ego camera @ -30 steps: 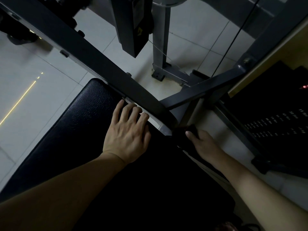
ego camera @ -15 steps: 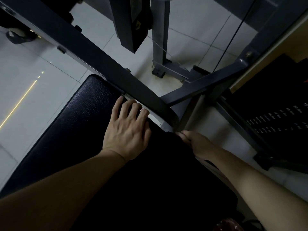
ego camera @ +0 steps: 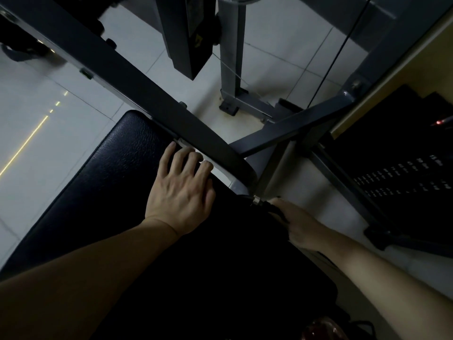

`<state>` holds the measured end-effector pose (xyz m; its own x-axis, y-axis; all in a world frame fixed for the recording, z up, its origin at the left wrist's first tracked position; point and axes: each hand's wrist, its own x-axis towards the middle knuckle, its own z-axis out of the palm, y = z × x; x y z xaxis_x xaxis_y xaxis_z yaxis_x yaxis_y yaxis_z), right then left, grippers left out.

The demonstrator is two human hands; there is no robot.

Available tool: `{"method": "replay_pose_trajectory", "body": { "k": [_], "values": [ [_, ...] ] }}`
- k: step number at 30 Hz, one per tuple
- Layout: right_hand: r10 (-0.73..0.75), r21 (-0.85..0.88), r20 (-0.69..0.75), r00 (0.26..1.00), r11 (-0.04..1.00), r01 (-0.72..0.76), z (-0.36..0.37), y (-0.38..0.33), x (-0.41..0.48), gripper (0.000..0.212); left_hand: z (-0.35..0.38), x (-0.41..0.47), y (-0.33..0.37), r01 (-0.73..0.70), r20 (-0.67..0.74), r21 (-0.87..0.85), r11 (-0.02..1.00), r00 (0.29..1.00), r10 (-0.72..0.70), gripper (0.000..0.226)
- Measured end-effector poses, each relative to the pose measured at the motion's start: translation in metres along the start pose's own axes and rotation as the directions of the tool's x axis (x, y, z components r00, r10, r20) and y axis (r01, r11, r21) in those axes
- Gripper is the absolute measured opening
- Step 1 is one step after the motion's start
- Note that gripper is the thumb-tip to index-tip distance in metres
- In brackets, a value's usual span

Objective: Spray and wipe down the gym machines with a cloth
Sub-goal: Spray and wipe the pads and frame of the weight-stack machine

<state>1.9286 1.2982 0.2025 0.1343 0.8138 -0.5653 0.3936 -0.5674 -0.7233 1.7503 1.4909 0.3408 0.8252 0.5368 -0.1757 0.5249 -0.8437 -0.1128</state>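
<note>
dim light, view down onto a black padded bench (ego camera: 117,168) of a gym machine. left hand (ego camera: 181,192) lies palm down on the pad, fingers loosely spread and gripping nothing, tips at the pad's far edge, just beside the grey bar (ego camera: 147,94) that crosses it. right hand (ego camera: 299,227) is at the pad's right edge, close to a bolt (ego camera: 256,200). its fingers are hidden in shadow, so i cannot tell whether they grip or only press. at its fingertips is what looks like the cloth (ego camera: 275,210) — dark on dark, not certain. no sprayer in view. weight stack (ego camera: 404,173) stands to the right, well apart from both hands. judged step: wiping the pad edge near the frame joint. risks from here: the cloth could snag on the bolt head if dragged across it; left fingertips could get nipped in the narrow gap between pad and bar if they slide forward; right knuckles could strike the strut on a fast stroke. in this light a black cloth on black vinyl makes missed patches likely — coverage is hard to check by eye.
</note>
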Motion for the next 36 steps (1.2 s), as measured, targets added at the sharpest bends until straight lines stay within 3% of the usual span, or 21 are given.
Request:
{"method": "replay_pose_trajectory", "body": {
  "k": [2,5,8,10,13,15,16,18,21,23,25,26,28,29,31,33,36],
  "values": [
    [0.038,0.034,0.034,0.999,0.999,-0.039,-0.002,-0.009,0.007,0.048,0.0,0.0,0.0,-0.002,-0.008,-0.007,1.0,1.0,0.002,0.039],
    [0.081,0.387,0.2,0.977,0.909,-0.154,-0.016,-0.025,0.026,0.064,0.003,-0.001,-0.001,-0.013,-0.013,-0.013,1.0,1.0,0.012,0.038],
    [0.236,0.5,0.35,0.907,0.772,-0.394,-0.024,-0.016,0.033,0.043,0.004,0.0,-0.002,-0.012,-0.033,-0.016,1.0,0.999,0.012,0.038],
    [0.377,0.384,0.288,0.88,0.797,-0.467,-0.025,-0.014,0.041,0.029,0.005,0.0,-0.001,-0.01,-0.02,-0.02,1.0,1.0,0.009,0.038],
    [0.384,0.127,0.049,0.922,0.913,-0.387,-0.025,-0.02,0.047,0.034,0.005,0.0,0.0,-0.017,-0.015,-0.017,1.0,1.0,0.016,0.038],
    [0.251,0.073,-0.092,0.964,0.967,-0.245,-0.021,-0.026,0.045,0.04,0.004,0.0,0.0,-0.014,-0.013,-0.016,1.0,1.0,0.014,0.039],
    [0.185,0.13,-0.112,0.976,0.977,-0.17,-0.017,-0.032,0.041,0.05,0.003,0.0,0.0,-0.014,-0.017,-0.016,1.0,1.0,0.013,0.039],
    [0.107,0.293,-0.048,0.993,0.952,-0.089,-0.009,-0.041,0.031,0.057,0.003,-0.001,0.0,-0.011,-0.019,-0.017,1.0,1.0,0.01,0.039],
    [0.018,0.209,0.097,0.995,0.977,-0.038,0.0,-0.031,0.033,0.045,0.002,-0.001,0.0,-0.008,-0.023,-0.019,1.0,1.0,0.008,0.038],
    [0.005,0.088,0.093,0.996,0.996,-0.013,0.0,-0.029,0.045,0.031,0.003,-0.001,0.0,-0.009,-0.019,-0.017,1.0,1.0,0.009,0.037],
    [0.085,0.125,0.006,0.996,0.988,-0.085,0.001,-0.036,0.059,0.025,0.003,0.0,0.0,-0.011,-0.008,-0.021,1.0,1.0,0.011,0.039],
    [0.123,0.208,0.054,0.991,0.969,-0.132,0.001,-0.039,0.066,0.028,0.003,0.0,-0.001,-0.01,-0.003,-0.022,1.0,1.0,0.01,0.04],
    [0.008,0.182,0.087,0.996,0.983,-0.024,-0.005,-0.041,0.079,0.031,0.003,0.001,-0.001,-0.008,0.007,-0.022,1.0,1.0,0.009,0.041],
    [0.144,0.155,0.11,0.983,0.975,-0.16,-0.009,-0.049,0.081,0.031,0.003,0.001,-0.001,-0.007,0.008,-0.019,1.0,1.0,0.007,0.041],
    [0.244,0.031,0.187,0.952,0.967,-0.254,-0.014,-0.043,0.092,0.031,0.005,0.001,-0.002,-0.008,0.001,-0.018,1.0,1.0,0.008,0.041],
    [0.252,-0.056,0.233,0.939,0.968,-0.246,-0.012,-0.046,0.092,0.031,0.005,0.0,-0.001,-0.012,-0.004,-0.019,1.0,1.0,0.012,0.041],
    [0.135,0.158,0.134,0.982,0.975,-0.155,-0.004,-0.051,0.075,0.026,0.004,0.001,-0.001,-0.005,-0.001,-0.016,1.0,1.0,0.005,0.041]
  ]
}}
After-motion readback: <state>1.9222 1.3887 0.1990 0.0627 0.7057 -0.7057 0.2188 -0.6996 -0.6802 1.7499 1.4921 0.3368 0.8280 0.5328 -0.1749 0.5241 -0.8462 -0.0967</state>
